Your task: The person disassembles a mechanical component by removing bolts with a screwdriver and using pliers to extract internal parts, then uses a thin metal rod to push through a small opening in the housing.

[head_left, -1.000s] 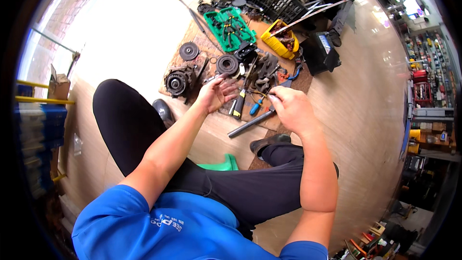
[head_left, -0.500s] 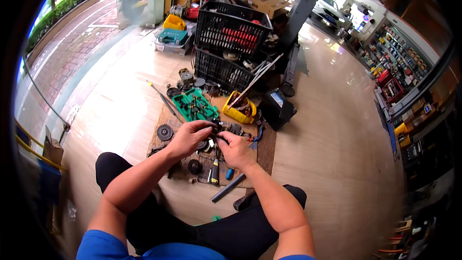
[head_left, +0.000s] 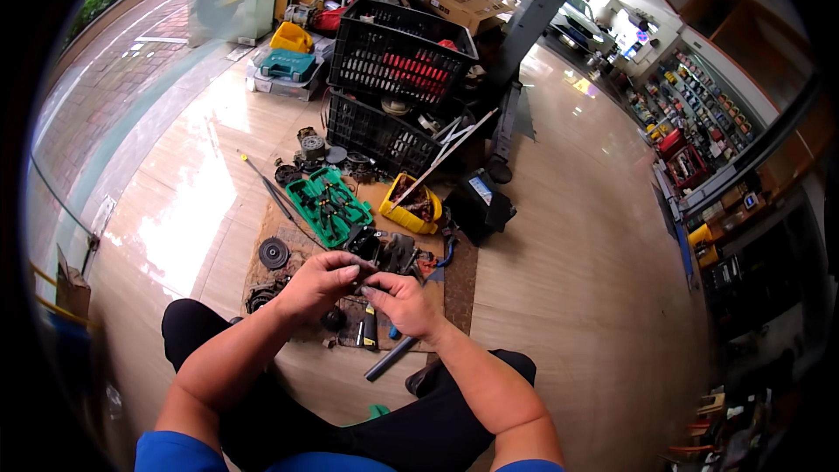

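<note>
Over a worn mat of brown board (head_left: 459,297), my left hand (head_left: 322,282) and my right hand (head_left: 404,301) meet, fingertips pinched together. Something small and dark seems to sit between them, too hidden to name. Just beyond the hands lie dark metal machine parts (head_left: 398,253). A green tool case (head_left: 301,197) lies open behind them with black pieces inside. To its right, a yellow container (head_left: 411,225) holds dark reddish items. A round grooved black disc (head_left: 273,253) rests left of my hands. Below them are a yellow-and-black handled tool (head_left: 370,329) and a grey tube (head_left: 391,358).
Two stacked black crates (head_left: 398,57) stand beyond the mat beside a metal post (head_left: 546,17). A black box (head_left: 476,214) sits right of the yellow container. A teal case (head_left: 287,65) is at the back left. Long rods lean out of the yellow container.
My view has tilted and shifted, so the surroundings sit further left. Both hands have come nearer to me over the mat, uncovering more of the dark metal parts; the fingertips remain together.
</note>
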The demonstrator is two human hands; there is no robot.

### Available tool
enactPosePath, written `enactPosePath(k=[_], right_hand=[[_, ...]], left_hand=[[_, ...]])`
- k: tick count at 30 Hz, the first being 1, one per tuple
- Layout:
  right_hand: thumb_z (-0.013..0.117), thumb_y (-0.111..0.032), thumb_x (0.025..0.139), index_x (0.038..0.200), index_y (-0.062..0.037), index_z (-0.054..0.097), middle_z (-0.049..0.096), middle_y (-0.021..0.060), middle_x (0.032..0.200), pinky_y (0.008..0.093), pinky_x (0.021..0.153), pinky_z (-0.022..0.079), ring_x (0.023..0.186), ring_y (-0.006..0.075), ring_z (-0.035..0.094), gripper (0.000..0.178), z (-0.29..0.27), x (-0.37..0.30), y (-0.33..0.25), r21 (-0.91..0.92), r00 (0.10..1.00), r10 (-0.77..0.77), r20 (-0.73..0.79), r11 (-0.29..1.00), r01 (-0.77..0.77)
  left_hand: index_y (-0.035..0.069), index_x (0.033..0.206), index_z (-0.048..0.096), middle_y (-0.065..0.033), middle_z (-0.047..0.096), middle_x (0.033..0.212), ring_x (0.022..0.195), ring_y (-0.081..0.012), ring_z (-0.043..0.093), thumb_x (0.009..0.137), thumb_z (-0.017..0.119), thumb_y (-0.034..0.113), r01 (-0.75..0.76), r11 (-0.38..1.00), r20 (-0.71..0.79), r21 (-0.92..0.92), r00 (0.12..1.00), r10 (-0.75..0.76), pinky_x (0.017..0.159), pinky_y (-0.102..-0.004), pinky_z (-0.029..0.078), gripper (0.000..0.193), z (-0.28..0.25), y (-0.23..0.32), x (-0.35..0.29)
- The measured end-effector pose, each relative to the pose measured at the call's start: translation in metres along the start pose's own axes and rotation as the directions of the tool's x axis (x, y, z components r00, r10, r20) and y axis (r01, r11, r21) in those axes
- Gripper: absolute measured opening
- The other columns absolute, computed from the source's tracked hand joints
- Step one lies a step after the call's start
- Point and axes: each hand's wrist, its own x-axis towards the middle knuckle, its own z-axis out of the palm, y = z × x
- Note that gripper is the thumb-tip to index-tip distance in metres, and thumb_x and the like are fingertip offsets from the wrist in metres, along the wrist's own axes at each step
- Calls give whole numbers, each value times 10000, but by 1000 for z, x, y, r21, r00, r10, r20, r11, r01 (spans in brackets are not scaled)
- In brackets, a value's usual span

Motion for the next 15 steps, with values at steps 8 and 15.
enactPosePath(k=[8,15], right_hand=[[547,-88,977,1062,-16,629,556,-65,772,173,593,380,660,12,464,138,2,18,9,201,986,143,85,967,-157],[519,-128,1001,1051,-64,610,486,-74,700,184,489,311,568,22,406,122,-6,31,33,212,983,169,-71,966,-150]], left_hand=[[-41,1145,614,-135,651,1123,1057,-234,625,878,712,197,-2,1000,-101,1,995,2,947,-372,485,371,-13,-4,3],[-5,1022,642,-100,681,980,901,-191,648,918,650,148,-59,997,-346,-44,937,40,811,-333,511,185,-15,-1,26]])
